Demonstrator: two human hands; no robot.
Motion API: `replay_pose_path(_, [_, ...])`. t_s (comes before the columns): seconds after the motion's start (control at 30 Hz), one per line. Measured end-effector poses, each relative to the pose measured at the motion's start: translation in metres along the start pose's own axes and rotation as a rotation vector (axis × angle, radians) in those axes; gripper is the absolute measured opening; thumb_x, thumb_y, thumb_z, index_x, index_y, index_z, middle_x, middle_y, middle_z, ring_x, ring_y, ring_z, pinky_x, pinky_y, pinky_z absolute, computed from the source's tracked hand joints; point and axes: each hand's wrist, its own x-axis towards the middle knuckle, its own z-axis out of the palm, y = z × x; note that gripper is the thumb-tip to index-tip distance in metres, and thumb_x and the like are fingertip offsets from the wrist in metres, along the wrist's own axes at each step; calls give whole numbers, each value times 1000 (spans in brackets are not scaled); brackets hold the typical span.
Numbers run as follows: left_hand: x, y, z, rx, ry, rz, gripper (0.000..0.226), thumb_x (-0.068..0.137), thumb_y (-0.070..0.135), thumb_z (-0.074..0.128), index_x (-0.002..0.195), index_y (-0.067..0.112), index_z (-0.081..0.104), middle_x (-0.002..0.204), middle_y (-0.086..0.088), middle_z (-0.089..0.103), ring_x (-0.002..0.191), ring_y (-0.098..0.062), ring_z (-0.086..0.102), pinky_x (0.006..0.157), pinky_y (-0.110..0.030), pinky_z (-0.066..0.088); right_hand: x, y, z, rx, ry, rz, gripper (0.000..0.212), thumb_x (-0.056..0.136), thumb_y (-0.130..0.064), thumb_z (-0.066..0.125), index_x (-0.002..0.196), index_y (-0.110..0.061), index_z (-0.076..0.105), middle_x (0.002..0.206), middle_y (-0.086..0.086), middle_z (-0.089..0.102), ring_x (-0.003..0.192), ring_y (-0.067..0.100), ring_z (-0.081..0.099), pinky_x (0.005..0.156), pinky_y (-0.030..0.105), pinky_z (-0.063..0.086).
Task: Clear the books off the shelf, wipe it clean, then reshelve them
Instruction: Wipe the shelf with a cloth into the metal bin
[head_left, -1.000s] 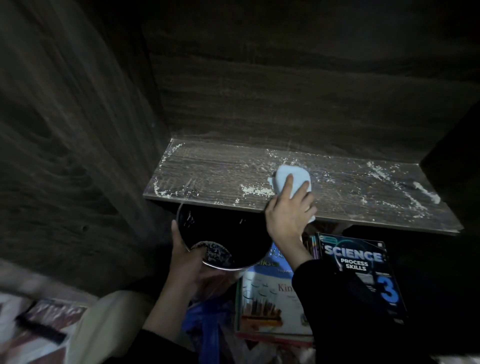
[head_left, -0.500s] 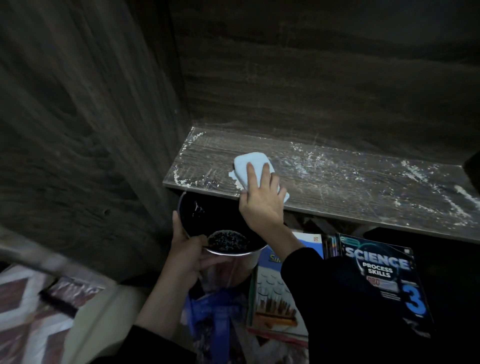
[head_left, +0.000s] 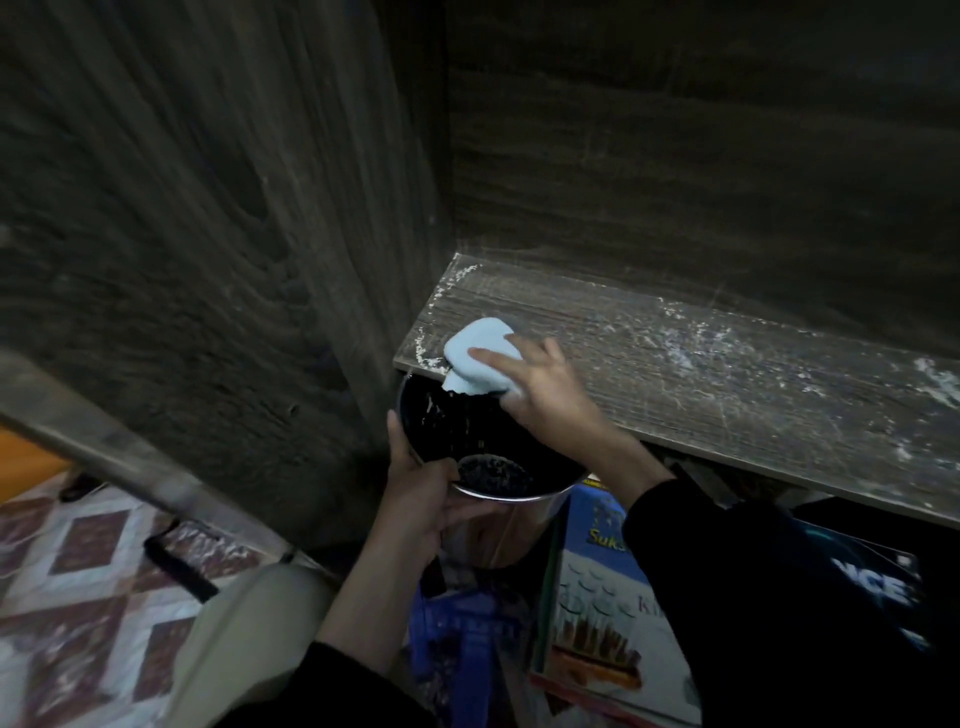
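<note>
The shelf (head_left: 675, 374) is cleared and the books (head_left: 597, 613) lie below it. Wiping looks midway, with white dust (head_left: 680, 353) across its right part. The right hand (head_left: 550, 389) presses a pale blue cloth (head_left: 475, 353) flat at the front left edge. The left hand (head_left: 421, 499) grips a metal pot (head_left: 498, 535) beneath, with speckled debris at its bottom.

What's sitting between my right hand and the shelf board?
A light blue cloth: the right hand presses it onto the shelf board near its front left corner, its edge overhanging the metal bin. The head view shows this.
</note>
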Motion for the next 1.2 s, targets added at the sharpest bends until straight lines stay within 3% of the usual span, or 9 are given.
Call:
replay_pose_path(0.1, [1,3,-2,-1,-12,-1,98,84,-21,35,149,45,1,147,0,37,90,-37,62,47,-46,57,18,9,-12,393,173,85,58,76,-16,55,133,-21,57,131,9,60,119,29,54,106,42,37])
replay_pose_path(0.17, [2,5,-4,-4,-22,-5,98,85,-21,35,149,45,1,149,0,35,100,-42,60,47,-45,57,31,18,-16,405,305,186,55,80,-13,56,135,-20,55,134,10,58,121,31,52,107,47,37])
replay_pose_path(0.23, [2,6,-7,-8,-24,-3,98,85,-21,35,149,45,2,149,-1,36,104,-43,59,45,-43,56,43,27,-17,221,322,308,55,90,-11,52,143,-22,43,146,14,43,131,35,38,110,41,27])
replay_pose_path(0.37, [3,8,-12,-22,-24,4,98,84,-20,39,148,46,6,144,-1,42,103,-40,59,45,-42,56,65,31,-5,-16,108,440,59,100,-28,40,153,-31,12,161,11,-2,144,36,5,113,52,10])
replay_pose_path(0.6, [8,6,-18,-44,-48,10,94,87,-19,37,147,49,10,138,4,43,101,-35,58,47,-46,56,118,12,0,-22,-129,327,57,102,-37,33,153,-36,8,161,1,-13,147,30,-9,115,54,1])
replay_pose_path(0.7, [10,6,-20,-39,-47,4,94,88,-18,37,146,51,11,138,5,44,101,-34,59,47,-45,56,129,8,2,0,-174,248,54,99,-36,40,149,-41,22,162,-3,-1,148,26,-2,115,53,5])
replay_pose_path(0.93, [11,5,-15,-46,-31,-9,94,87,-17,40,146,51,10,144,4,41,110,-44,56,45,-44,56,121,1,5,134,-121,139,50,91,-21,56,138,-38,48,158,-7,24,146,18,16,117,34,12])
replay_pose_path(1.07, [9,5,-13,-40,-40,-5,94,86,-17,39,147,49,10,145,2,39,112,-46,54,48,-47,57,97,-4,9,86,-154,20,48,91,-37,59,138,-43,46,158,-6,23,147,17,14,119,41,10])
replay_pose_path(1.2, [7,5,-12,-29,-26,-1,94,85,-17,38,148,46,9,145,-1,39,109,-45,56,44,-43,56,66,-14,12,-80,-231,-84,61,87,-60,54,142,-52,30,161,-10,8,148,17,2,117,47,6])
